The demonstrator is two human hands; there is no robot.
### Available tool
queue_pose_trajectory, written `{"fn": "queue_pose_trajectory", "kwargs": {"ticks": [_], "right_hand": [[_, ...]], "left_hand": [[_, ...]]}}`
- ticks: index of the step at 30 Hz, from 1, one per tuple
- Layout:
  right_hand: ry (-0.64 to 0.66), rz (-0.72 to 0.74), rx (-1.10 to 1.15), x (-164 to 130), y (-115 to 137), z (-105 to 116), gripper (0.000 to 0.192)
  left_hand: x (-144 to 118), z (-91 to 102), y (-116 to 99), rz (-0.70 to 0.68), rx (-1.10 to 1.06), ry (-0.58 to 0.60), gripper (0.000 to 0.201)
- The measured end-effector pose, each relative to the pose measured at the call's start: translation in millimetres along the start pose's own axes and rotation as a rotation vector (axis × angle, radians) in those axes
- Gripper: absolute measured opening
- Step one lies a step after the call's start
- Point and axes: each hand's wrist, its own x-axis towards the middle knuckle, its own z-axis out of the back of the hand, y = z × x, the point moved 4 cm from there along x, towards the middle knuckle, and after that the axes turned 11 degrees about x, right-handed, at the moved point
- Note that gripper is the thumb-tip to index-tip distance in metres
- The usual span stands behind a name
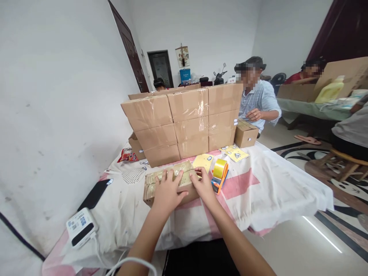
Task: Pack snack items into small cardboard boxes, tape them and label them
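Left hand: the left hand (168,191) is being pressed flat, fingers spread, on top of the small brown cardboard box wrapped in clear tape (169,186); nothing is being gripped.
Right hand: the right hand (203,184) is being laid open on the box's right end, fingertips at the top edge.
Box position: it is being held down at the near middle of the table, in front of the stacked wall of taped brown cardboard cartons (186,120).
Risk, box: being pressed only from above, it is judged likely to slide on the loose cloth and bunch it up.
Risk, tape: the orange and blue dispenser with a yellow tape roll (220,174) is lying just beside the right hand; it could be knocked aside by a wrist movement.
Risk, printer: the small white label printer (81,226) is sitting near the table's near left edge, its cable trailing off; it could be dragged off by a snag.
Surface: a white cloth with pink stripes (273,184) is being used as cover, hanging over the right edge; yellow label sheets (236,153) are lying further back.
Room: white walls and a patterned floor are being shown; other people are sitting at the far side and to the right.
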Motion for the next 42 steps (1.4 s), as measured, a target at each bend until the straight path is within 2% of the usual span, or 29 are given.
{"fn": "queue_pose_trajectory", "kwargs": {"ticks": [2,4,6,8,10,12,16,20,22,25,27,29,31,34,36,38,42], "right_hand": [[-0.085,0.061,-0.068,-9.3,12.5,17.1,0.033],[-0.252,0.133,-0.114,-15.9,20.3,46.9,0.037],[-0.466,0.16,-0.131,-15.7,16.7,83.6,0.04],[-0.594,0.099,-0.112,-6.0,0.8,114.8,0.04],[-0.524,-0.023,-0.065,11.6,-21.3,130.2,0.036],[-0.381,-0.077,-0.043,26.7,-37.8,130.9,0.036],[-0.164,-0.046,-0.046,32.4,-48.6,112.4,0.036],[-0.094,0.004,-0.076,22.7,-48.7,101.3,0.034],[-0.068,0.021,-0.099,20.4,-49.2,100.1,0.032],[-0.071,0.045,-0.111,20.2,-51.0,100.9,0.034],[-0.087,0.057,-0.104,20.1,-53.6,101.3,0.036],[-0.093,0.061,-0.084,18.8,-56.7,100.6,0.04],[-0.085,0.059,-0.052,16.2,-58.9,99.3,0.043],[-0.064,0.047,-0.006,11.0,-57.0,97.0,0.044],[-0.055,0.039,0.022,8.3,-52.4,95.2,0.045],[-0.048,0.028,0.053,7.4,-47.5,93.4,0.046],[-0.035,-0.017,0.105,9.4,-43.8,91.4,0.052]], "left_hand": [[1.3,0.1,-6.5,0.046,0.012,-0.007,0.072],[3.8,-1.6,-8.4,0.062,-0.013,-0.007,0.077],[7.4,-3.9,-5.4,0.076,-0.038,0.014,0.084],[10.9,-5.7,-0.9,0.077,-0.052,0.055,0.085],[12.4,-7.0,1.7,0.064,-0.055,0.084,0.082],[10.4,-8.5,1.4,0.055,-0.057,0.078,0.08],[-1.0,-13.8,-3.9,0.062,-0.065,-0.012,0.079],[-9.1,-14.7,1.6,0.078,-0.164,-0.136,0.071],[-11.3,-9.4,8.6,0.049,-0.282,-0.234,0.063],[-18.9,2.3,13.0,-0.008,-0.47,-0.458,0.05],[-27.9,5.8,4.2,-0.027,-0.564,-0.608,0.039],[-36.8,0.9,-15.5,-0.001,-0.646,-0.69,0.027],[-40.4,-13.1,-42.6,0.065,-0.736,-0.633,0.025],[-33.6,-43.1,-83.9,0.155,-0.88,-0.331,0.031],[-26.3,-59.1,-101.8,0.188,-0.94,-0.17,0.039],[-20.3,-69.6,-108.8,0.213,-0.975,-0.099,0.045],[-17.9,-82.4,-107.3,0.23,-1.044,-0.056,0.049]]}}
